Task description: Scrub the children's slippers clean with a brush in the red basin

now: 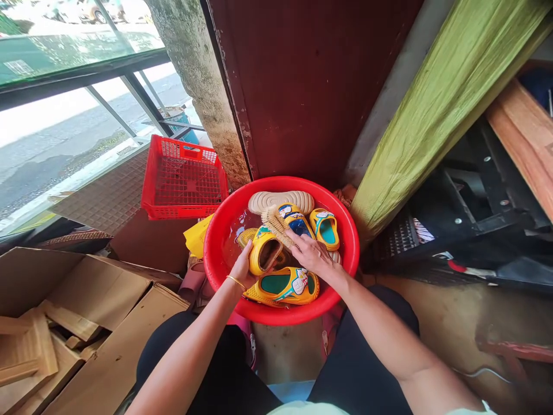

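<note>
A red basin (352, 253) with water stands between my knees, holding several shoes. My left hand (242, 266) grips a yellow clog (257, 253) by its side, its opening turned toward me. In my right hand (313, 253) is a scrub brush (276, 226) with tan bristles, beside the clog's upper; whether they touch I cannot tell. Nearest me in the basin lies another yellow clog (283, 286) with a green inside and a cartoon figure. A further yellow clog (326, 229) rests at the right, and a beige sole (281, 202) faces up at the back.
A red plastic crate (188, 178) stands to the left behind the basin, near a yellow item (197, 237). At lower left is a cardboard box (125, 340) with wooden pieces. A dark red door (311, 86) is behind, and a green curtain (410, 138) hangs at right.
</note>
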A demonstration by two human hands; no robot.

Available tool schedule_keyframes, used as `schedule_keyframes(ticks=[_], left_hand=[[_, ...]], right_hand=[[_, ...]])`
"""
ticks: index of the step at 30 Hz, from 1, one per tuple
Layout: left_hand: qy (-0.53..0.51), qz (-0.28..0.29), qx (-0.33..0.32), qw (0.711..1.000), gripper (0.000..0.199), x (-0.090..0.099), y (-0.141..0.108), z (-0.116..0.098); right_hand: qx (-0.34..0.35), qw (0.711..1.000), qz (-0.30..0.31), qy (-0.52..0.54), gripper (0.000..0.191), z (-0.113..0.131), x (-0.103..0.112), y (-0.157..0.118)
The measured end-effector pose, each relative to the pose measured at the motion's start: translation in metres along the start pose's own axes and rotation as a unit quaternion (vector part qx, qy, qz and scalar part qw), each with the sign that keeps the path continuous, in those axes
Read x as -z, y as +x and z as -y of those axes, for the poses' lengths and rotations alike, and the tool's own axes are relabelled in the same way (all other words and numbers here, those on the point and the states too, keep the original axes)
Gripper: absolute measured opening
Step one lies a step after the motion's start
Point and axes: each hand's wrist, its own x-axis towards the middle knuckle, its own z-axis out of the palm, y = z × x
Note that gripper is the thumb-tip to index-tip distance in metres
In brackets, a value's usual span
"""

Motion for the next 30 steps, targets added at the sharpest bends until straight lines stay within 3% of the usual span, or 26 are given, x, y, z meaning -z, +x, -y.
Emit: schedule_keyframes(ticks=[4, 8, 12, 15, 19, 24, 30], left_hand=[[-0.006, 0.008, -0.004, 1.000, 0.064, 0.002, 0.001, 0.002], [-0.017, 0.003, -0.022, 1.000, 0.064, 0.004, 0.001, -0.001], [-0.034, -0.042, -0.118, 0.992, 0.057, 0.004, 0.006, -0.009], [-0.028, -0.072, -0.199, 0.977, 0.056, 0.001, 0.012, -0.013], [0.004, -0.069, -0.241, 0.968, 0.055, -0.003, 0.016, -0.009], [0.052, -0.075, -0.256, 0.962, 0.054, -0.005, 0.017, -0.002], [0.194, -0.058, -0.349, 0.915, 0.049, -0.022, 0.012, 0.024]], right_hand=[[0.016, 0.998, 0.002, 0.054, 0.057, -0.001, 0.002, -0.006], [0.037, 0.983, 0.002, 0.179, 0.055, -0.001, 0.008, -0.016], [0.040, 0.942, 0.130, 0.308, 0.056, 0.003, 0.016, -0.031], [0.063, 0.923, 0.197, 0.323, 0.054, 0.010, 0.017, -0.038], [0.099, 0.944, 0.160, 0.270, 0.051, 0.020, 0.012, -0.038], [0.091, 0.956, 0.102, 0.259, 0.049, 0.024, -0.001, -0.032], [-0.042, 0.948, 0.010, 0.315, 0.038, 0.022, -0.032, 0.000]])
